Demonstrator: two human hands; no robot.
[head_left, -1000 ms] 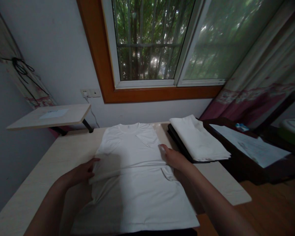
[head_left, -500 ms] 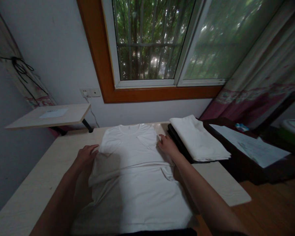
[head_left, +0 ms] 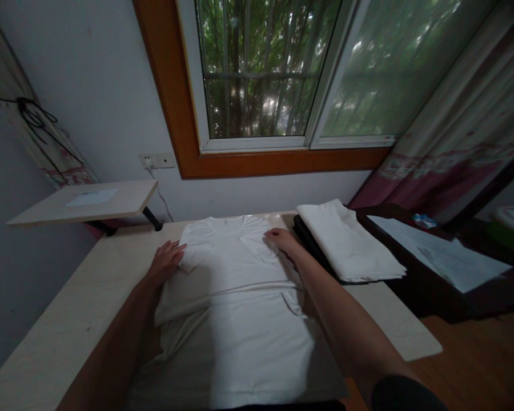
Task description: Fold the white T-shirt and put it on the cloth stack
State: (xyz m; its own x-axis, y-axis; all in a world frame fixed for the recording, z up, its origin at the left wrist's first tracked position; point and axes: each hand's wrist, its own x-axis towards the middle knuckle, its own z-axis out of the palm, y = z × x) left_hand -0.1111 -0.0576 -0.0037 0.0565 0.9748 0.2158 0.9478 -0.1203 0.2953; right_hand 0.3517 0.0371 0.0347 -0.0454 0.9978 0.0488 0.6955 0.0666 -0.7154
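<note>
A white T-shirt (head_left: 235,308) lies flat on a light wooden table (head_left: 60,319), its sides folded inward and its collar toward the window. My left hand (head_left: 166,260) rests flat with fingers stretched out on the shirt's left shoulder, beside the folded sleeve. My right hand (head_left: 282,240) lies on the right shoulder near the folded sleeve, fingers extended and pressing the cloth. Neither hand holds anything.
A stack of folded white cloth (head_left: 351,242) sits on a dark board to the right. Farther right, papers (head_left: 445,254) lie on a dark table. A small shelf (head_left: 85,202) juts out at the left wall. A window and curtain stand behind.
Both hands have slid away from me along the shirt's edges, from its middle up to the shoulders. The shirt itself has stayed in place.
</note>
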